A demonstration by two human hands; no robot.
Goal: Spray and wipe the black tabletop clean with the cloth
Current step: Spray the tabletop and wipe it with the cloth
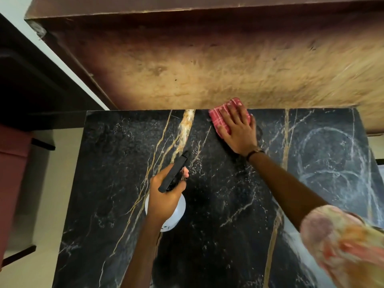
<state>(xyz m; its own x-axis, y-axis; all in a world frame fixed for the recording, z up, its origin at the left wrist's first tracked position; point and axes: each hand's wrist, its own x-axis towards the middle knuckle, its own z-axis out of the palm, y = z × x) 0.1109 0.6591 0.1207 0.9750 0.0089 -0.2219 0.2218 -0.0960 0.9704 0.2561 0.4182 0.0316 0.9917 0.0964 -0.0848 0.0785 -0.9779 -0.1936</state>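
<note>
Right hand [236,129]: flat, fingers straight, pressing down on the cloth.
Cloth [220,119]: pink, under the fingers, at the far edge of the black tabletop [228,204].
Left hand [166,194]: wrapped around the spray bottle [176,213], above the tabletop.

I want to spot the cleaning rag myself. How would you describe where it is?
Find the black marble tabletop and follow it to its far edge. There the right hand presses flat on the cloth, the only pink checked thing there.
</note>
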